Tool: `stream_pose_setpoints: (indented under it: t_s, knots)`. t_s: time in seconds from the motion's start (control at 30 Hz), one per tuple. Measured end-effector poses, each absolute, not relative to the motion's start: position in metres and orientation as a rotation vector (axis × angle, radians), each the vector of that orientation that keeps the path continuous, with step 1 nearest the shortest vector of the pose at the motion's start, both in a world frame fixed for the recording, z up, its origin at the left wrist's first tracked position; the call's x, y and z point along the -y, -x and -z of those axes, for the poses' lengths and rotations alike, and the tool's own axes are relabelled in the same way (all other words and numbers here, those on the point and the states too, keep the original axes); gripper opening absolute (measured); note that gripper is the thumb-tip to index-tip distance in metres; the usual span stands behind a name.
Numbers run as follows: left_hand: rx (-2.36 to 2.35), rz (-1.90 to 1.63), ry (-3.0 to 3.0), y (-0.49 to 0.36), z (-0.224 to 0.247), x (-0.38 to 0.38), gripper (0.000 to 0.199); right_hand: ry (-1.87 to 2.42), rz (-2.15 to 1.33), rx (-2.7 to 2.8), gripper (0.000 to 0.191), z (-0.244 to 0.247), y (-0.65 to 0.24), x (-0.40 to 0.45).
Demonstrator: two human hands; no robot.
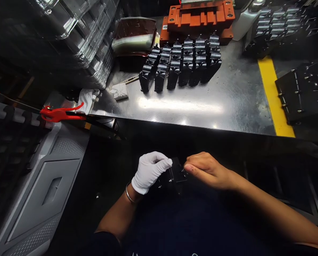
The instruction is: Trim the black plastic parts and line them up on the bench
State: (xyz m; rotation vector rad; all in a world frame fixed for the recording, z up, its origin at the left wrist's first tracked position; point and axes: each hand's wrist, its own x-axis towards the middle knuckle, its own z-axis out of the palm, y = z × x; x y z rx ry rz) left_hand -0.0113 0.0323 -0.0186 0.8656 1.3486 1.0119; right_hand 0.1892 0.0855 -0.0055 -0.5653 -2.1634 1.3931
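Note:
My left hand [150, 171], in a white glove, is closed on a dark black part [178, 171] in front of my body. Small shiny metal pins or fittings show along the part, which blends into the dark background. At its right side my bare right hand [208, 170] is closed, thumb pressed to the fingers. A thin bit of metal shows at those fingertips; I cannot make out what it is. Beyond both hands, several black moulded parts [177, 65] with ribbed, rounded tops stand in a row on the metal table [180, 110].
An orange fixture [198, 21] stands behind the row. A small white block [119, 91] and a red air gun [61, 113] are on the left, near plastic-wrapped stacked trays [86, 46]. Yellow tape [276, 99] crosses the table; more black parts [302, 92] lie right of it. A grey bin [44, 192] stands lower left.

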Motion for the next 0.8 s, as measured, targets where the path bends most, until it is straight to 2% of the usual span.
stream_pose_setpoints:
  t_s: [0.1, 0.17, 0.37, 0.6, 0.8]
  knots:
    - [-1.305, -0.981, -0.937, 0.0129, 0.0171, -0.0317, 0.028, 0.439, -1.752, 2.121, 0.038, 0.0036, -0.1948, -0.0885]
    - [-1.308, -1.002, -1.003, 0.0151, 0.016, -0.0329, 0.026, 0.411, -1.764, 2.112, 0.038, 0.0016, -0.1969, -0.0894]
    - [-1.326, -1.029, -1.203, 0.0176, 0.0141, -0.0358, 0.026, 0.488, -1.286, 2.336, 0.039, 0.0001, -0.1927, -0.0861]
    - [-1.349, -1.044, -1.135, 0.0134, 0.0155, -0.034, 0.026, 0.522, -1.122, 2.439, 0.041, 0.001, -0.1911, -0.083]
    - [-1.388, -1.069, -0.926, 0.0108, 0.0214, -0.032, 0.03, 0.671, -0.786, 2.462, 0.044, 0.0028, -0.1892, -0.0823]
